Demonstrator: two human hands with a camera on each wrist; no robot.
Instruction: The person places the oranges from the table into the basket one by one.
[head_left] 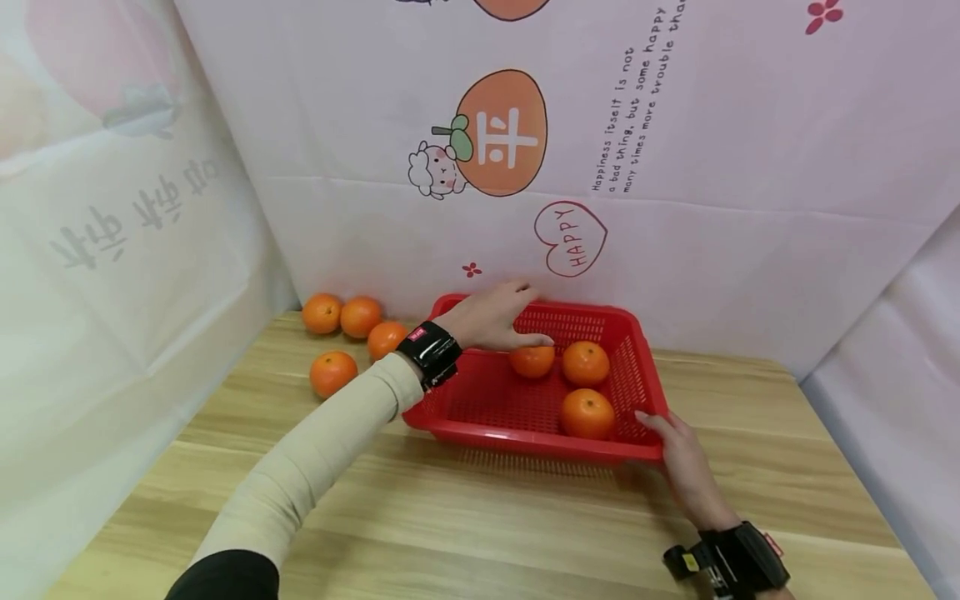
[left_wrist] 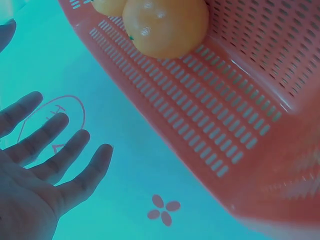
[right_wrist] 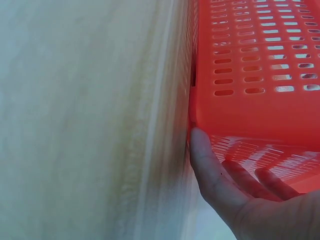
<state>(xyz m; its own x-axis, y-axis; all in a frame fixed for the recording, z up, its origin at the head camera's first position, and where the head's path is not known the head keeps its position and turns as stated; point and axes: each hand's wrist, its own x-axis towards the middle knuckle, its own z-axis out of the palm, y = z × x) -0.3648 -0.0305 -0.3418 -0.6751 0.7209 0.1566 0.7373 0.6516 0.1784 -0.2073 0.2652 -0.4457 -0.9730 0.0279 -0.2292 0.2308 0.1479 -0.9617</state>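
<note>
A red plastic basket (head_left: 525, 440) with slotted walls stands on the table, tilted a little. Inside it, toward the right, lie three oranges (head_left: 587, 414). My left hand (head_left: 491, 318) hovers over the far left part of the basket, its thumb near the orange (head_left: 532, 364) at the back. In the left wrist view the fingers (left_wrist: 75, 175) are spread, with nothing in them. My right hand (head_left: 688, 468) grips the basket's near right corner, thumb over the rim; the right wrist view shows other fingers (right_wrist: 247, 182) against the slotted plastic.
Several oranges (head_left: 333, 373) lie on the wooden table (head_left: 420, 533) left of the basket, one partly behind the left wrist. A white printed cloth (head_left: 337, 125) rises behind the table, with white cloth at both sides.
</note>
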